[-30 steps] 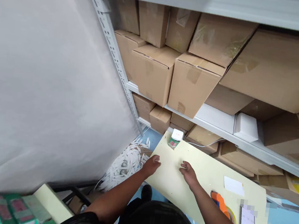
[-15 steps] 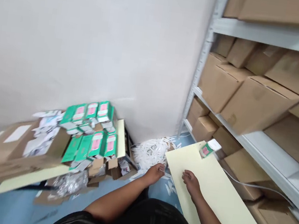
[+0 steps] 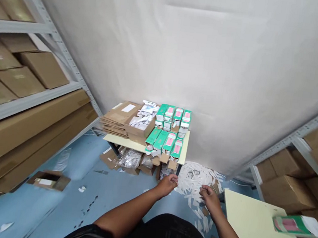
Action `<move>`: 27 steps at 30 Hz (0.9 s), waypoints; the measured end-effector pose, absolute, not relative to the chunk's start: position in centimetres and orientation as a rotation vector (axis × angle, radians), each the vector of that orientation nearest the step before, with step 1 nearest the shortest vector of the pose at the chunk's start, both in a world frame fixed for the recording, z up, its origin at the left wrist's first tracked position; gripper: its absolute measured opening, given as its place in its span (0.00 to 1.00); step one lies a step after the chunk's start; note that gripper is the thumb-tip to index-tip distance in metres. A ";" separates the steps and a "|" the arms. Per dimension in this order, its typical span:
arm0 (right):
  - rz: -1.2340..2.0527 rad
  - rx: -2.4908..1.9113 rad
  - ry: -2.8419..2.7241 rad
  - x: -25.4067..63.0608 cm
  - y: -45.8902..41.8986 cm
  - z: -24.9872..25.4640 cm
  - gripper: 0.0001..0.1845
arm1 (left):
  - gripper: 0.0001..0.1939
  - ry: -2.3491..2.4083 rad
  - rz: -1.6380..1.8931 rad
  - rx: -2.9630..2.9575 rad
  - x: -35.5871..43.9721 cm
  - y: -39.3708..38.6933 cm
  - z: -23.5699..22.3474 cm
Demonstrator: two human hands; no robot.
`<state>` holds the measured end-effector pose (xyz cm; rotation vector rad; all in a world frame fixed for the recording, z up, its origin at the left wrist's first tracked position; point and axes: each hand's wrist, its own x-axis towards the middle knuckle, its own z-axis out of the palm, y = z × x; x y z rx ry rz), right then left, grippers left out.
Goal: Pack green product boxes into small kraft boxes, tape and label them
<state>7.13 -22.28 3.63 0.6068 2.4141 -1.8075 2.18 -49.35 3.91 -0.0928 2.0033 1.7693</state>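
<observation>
My left hand (image 3: pixel 167 186) hangs in the air over the floor, its fingers curled inward with the thumb against them. Whatever may be between those fingertips is too small to make out. My right hand (image 3: pixel 209 196) is level with it, loosely bent, fingers a little apart and nothing visible in them. Beyond both hands lies a heap of white strips (image 3: pixel 199 179) on the floor. Several green boxes with pink panels (image 3: pixel 170 142) stand in two rows on a low table (image 3: pixel 185 147). Another green box (image 3: pixel 290 224), lid raised, lies on the cream table (image 3: pixel 247 218) at my right.
An open carton of white papers (image 3: pixel 141 130) and flattened cardboard (image 3: pixel 114 123) share the low table. Clear plastic bags (image 3: pixel 129 158) lie underneath. Shelving with brown cartons (image 3: pixel 44 68) flanks the left; more cartons (image 3: pixel 293 191) fill the right shelf. A small open carton (image 3: pixel 59 181) sits on the floor.
My view has swung left, so the low table now stands near the middle and the left shelving has appeared. Both hands remain raised in front of me, now away from the cream table.
</observation>
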 end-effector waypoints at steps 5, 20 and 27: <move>-1.847 0.611 2.327 3.3 -31.8 4.4 0.23 | 0.17 2.073 1.843 -0.169 0.5 -60.3 4.1; -1.957 0.142 2.235 -12.9 -49.9 11.3 0.26 | 0.18 2.140 2.137 -0.644 -8.8 -81.9 7.5; -1.918 -0.201 2.107 -24.0 -58.4 13.0 0.26 | 0.17 2.248 2.196 -0.908 -14.5 -88.5 8.5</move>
